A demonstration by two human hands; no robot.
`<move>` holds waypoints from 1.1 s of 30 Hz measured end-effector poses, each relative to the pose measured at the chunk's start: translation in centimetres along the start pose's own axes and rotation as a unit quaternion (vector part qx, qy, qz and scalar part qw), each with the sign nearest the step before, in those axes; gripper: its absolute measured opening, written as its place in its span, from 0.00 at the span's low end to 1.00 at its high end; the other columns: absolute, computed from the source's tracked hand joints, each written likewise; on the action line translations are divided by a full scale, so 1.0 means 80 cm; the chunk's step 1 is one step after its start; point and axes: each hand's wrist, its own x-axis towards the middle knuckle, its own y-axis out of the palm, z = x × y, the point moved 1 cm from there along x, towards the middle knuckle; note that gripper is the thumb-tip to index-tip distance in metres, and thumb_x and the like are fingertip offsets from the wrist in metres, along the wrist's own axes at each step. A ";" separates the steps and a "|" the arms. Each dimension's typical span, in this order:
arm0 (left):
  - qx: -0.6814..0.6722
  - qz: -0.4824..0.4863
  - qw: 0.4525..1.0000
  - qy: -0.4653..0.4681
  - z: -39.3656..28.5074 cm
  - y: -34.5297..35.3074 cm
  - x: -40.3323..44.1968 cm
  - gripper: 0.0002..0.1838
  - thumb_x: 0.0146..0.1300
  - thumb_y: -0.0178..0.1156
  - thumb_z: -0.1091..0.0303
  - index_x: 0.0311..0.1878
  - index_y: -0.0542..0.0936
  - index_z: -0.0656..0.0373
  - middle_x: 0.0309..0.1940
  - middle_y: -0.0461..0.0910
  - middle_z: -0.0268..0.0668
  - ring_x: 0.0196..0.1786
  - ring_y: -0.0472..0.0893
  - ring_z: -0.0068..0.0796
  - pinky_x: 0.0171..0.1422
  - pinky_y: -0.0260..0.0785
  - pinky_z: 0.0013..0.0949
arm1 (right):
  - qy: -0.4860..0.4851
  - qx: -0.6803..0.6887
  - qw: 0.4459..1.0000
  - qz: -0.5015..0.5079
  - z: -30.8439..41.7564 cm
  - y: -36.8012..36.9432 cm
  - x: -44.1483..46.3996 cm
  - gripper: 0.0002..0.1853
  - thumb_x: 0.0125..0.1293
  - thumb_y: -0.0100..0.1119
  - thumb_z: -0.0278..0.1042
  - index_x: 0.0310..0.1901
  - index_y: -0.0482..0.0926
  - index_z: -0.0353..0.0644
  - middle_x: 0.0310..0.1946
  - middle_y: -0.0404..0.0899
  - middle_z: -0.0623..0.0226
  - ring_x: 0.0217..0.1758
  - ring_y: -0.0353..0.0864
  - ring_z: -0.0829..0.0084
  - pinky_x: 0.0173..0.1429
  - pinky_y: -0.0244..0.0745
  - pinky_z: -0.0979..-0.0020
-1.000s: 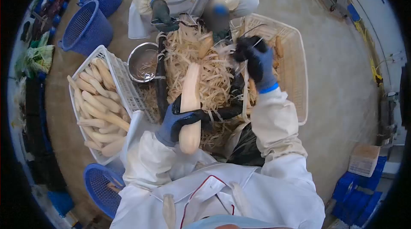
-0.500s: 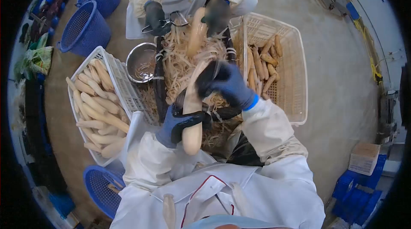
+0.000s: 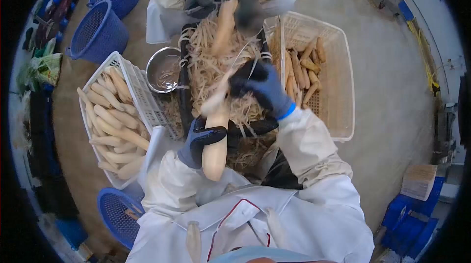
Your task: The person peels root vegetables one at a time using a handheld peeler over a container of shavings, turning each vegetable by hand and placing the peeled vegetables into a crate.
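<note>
My left hand (image 3: 200,140), in a blue and black glove, is wrapped around a long pale peeled root (image 3: 215,152). The root is tilted, its thick rounded end toward my apron and its blurred upper end pointing away. My right hand (image 3: 262,87), also gloved, is closed beside that upper end; a thin bright strip or edge shows above its fingers, but what it grips is mostly hidden. Beneath both hands, pale peelings (image 3: 196,69) fill a black-edged trough (image 3: 183,101).
Opposite, a co-worker's dark-gloved hands (image 3: 248,15) hold another root (image 3: 224,27). A white crate of pale roots (image 3: 117,125) stands left, a crate with browner roots (image 3: 306,69) right. A metal bowl (image 3: 162,69) and blue baskets (image 3: 98,32) are at left.
My right hand has shifted slightly right and down. The root in my left hand stands a little more upright. Across from me, the co-worker's hands have moved slightly up.
</note>
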 end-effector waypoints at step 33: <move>0.175 -0.189 0.963 0.073 0.028 -0.029 0.049 0.22 0.62 0.65 0.48 0.45 0.80 0.59 0.30 0.80 0.33 0.28 0.78 0.21 0.31 0.72 0.27 | 0.172 -0.204 0.959 0.092 -0.065 0.033 -0.016 0.17 0.55 0.65 0.43 0.35 0.82 0.34 0.31 0.83 0.50 0.33 0.83 0.51 0.41 0.76 0.59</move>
